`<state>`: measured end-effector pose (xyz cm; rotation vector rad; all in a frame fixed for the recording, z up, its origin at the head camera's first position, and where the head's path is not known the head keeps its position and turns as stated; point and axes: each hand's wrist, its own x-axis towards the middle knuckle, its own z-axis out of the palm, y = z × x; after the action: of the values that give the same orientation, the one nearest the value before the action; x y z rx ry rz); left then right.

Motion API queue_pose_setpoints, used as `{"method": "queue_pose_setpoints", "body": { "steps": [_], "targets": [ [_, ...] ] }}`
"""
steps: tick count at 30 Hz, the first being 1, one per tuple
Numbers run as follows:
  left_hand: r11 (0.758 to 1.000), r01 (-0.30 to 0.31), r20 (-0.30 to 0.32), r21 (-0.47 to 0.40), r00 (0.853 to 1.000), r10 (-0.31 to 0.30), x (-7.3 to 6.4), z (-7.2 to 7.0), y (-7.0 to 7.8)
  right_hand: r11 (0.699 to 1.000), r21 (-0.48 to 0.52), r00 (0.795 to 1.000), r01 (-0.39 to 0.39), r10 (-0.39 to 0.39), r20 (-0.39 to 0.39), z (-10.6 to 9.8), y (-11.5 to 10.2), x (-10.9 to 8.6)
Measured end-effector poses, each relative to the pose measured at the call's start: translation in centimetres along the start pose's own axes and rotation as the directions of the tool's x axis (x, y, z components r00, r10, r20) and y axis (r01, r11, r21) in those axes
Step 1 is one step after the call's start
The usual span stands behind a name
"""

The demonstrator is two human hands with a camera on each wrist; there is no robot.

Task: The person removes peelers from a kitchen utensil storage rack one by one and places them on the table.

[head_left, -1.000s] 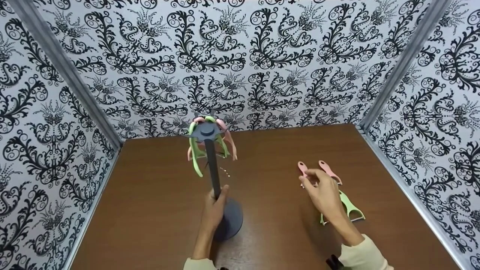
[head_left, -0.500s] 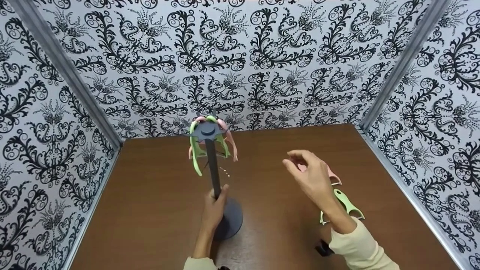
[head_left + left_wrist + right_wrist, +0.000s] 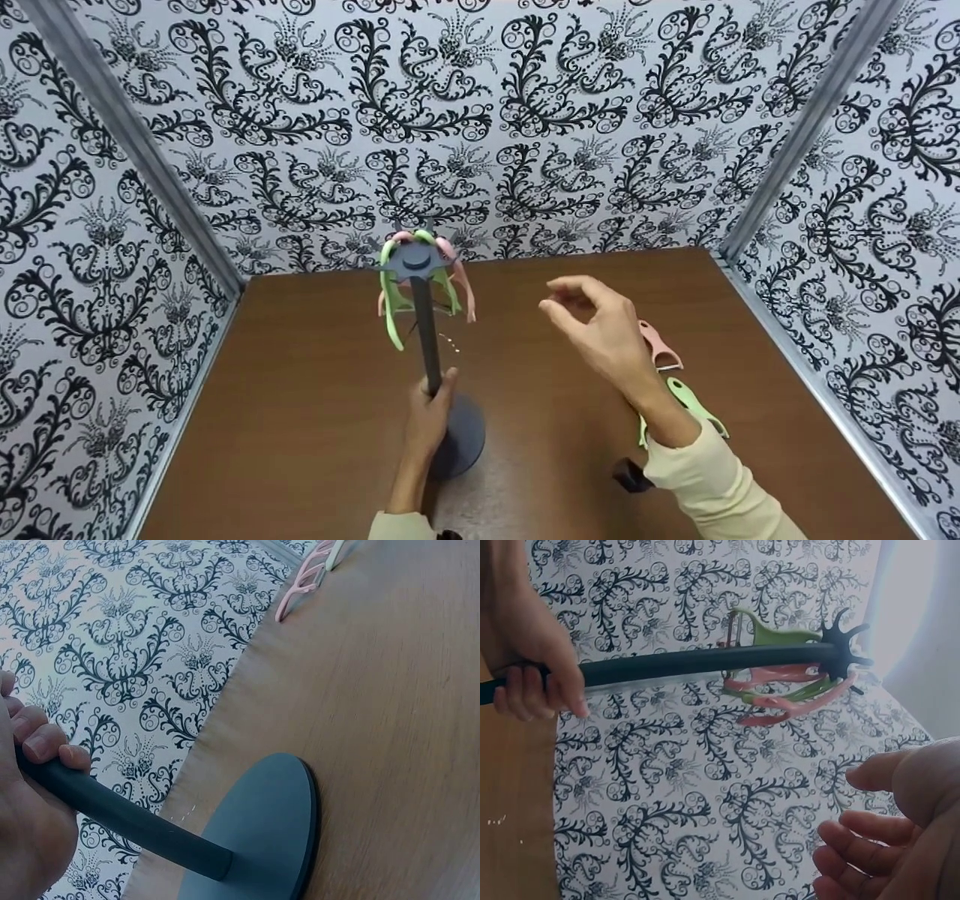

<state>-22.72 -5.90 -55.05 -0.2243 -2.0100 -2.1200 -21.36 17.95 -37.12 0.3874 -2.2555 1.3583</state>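
My left hand (image 3: 430, 420) grips the pole of a dark grey utensil stand (image 3: 424, 330) with a round base (image 3: 259, 832). Pink and green peelers hang from hooks around its top; a green peeler (image 3: 391, 319) and a pink peeler (image 3: 463, 285) show at the sides. To the right of the stand, my right hand (image 3: 604, 337) is above the table, thumb and fingers apart. In the right wrist view, nothing shows between those fingers. Beyond that hand lie another pink peeler (image 3: 660, 349) and a green peeler (image 3: 694, 405). A further green one is mostly hidden by the forearm.
The brown wooden table (image 3: 300, 420) is enclosed by patterned walls (image 3: 480, 112) with grey metal strips at the corners. A small black object (image 3: 631, 475) sits beside the right sleeve. Bright light (image 3: 907, 607) shows at the upper right of the right wrist view.
My right hand has moved left and away from the peelers on the table, toward the stand. The left hand keeps its grip on the pole, and the stand stays in place.
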Motion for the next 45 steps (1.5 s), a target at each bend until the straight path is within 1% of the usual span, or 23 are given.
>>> {"method": "queue_pose_setpoints", "body": {
  "steps": [2, 5, 10, 14, 19, 26, 28, 30, 33, 35, 37, 40, 43, 45],
  "targets": [
    [0.999, -0.036, 0.004, 0.001, 0.999, 0.036, 0.2, -0.1, -0.9, 1.000, 0.010, 1.000, 0.021, -0.021, 0.020, 0.2, -0.5, 0.2],
    [0.996, -0.091, 0.010, 0.004, 0.996, 0.091, 0.3, -0.2, -1.3, 0.999, 0.023, 0.998, 0.046, -0.047, 0.049, 0.4, -1.2, 0.5],
    [0.993, -0.121, 0.013, -0.007, 0.993, 0.121, 0.3, -0.2, -1.5, 0.996, 0.042, 0.993, 0.079, -0.083, 0.086, 0.9, -2.3, 0.9],
    [0.993, -0.114, 0.012, -0.014, 0.993, 0.114, 0.3, -0.2, -1.5, 0.994, 0.057, 0.989, 0.095, -0.101, 0.108, 1.2, -2.8, 1.1],
    [0.996, -0.091, -0.004, -0.017, 0.996, 0.091, 0.2, 0.0, -1.3, 0.990, 0.076, 0.982, 0.115, -0.125, 0.143, 1.7, -3.3, 1.4],
    [0.999, -0.037, -0.025, -0.006, 0.999, 0.037, 0.1, 0.0, -1.1, 0.985, 0.115, 0.976, 0.125, -0.143, 0.163, 2.2, -4.2, 1.9],
    [0.999, -0.036, -0.029, -0.006, 0.999, 0.036, 0.2, 0.0, -1.0, 0.984, 0.130, 0.974, 0.125, -0.147, 0.172, 2.4, -4.4, 2.0],
    [0.998, -0.059, -0.022, -0.010, 0.998, 0.058, 0.3, 0.0, -1.1, 0.980, 0.158, 0.971, 0.123, -0.151, 0.184, 2.7, -4.5, 2.3],
    [0.994, -0.109, -0.016, -0.026, 0.994, 0.108, 0.7, 0.1, -1.2, 0.974, 0.198, 0.969, 0.108, -0.148, 0.197, 3.0, -4.4, 2.6],
    [0.991, -0.127, -0.010, -0.037, 0.992, 0.127, 0.8, 0.1, -1.3, 0.972, 0.216, 0.970, 0.094, -0.138, 0.200, 3.3, -4.3, 2.8],
    [0.992, -0.120, -0.014, -0.035, 0.993, 0.120, 0.8, 0.1, -1.3, 0.972, 0.222, 0.971, 0.081, -0.127, 0.201, 3.5, -4.2, 3.0],
    [0.995, -0.094, -0.008, -0.025, 0.996, 0.093, 0.8, 0.1, -1.3, 0.971, 0.228, 0.971, 0.071, -0.119, 0.208, 3.8, -4.0, 3.1],
    [0.997, -0.070, -0.005, -0.013, 0.998, 0.070, 0.8, 0.0, -1.2, 0.967, 0.243, 0.969, 0.071, -0.124, 0.212, 4.2, -3.9, 3.2],
    [0.998, -0.066, -0.001, -0.017, 0.998, 0.066, 0.8, 0.0, -1.1, 0.964, 0.253, 0.969, 0.076, -0.131, 0.211, 4.4, -3.9, 3.3]
  ]
}}
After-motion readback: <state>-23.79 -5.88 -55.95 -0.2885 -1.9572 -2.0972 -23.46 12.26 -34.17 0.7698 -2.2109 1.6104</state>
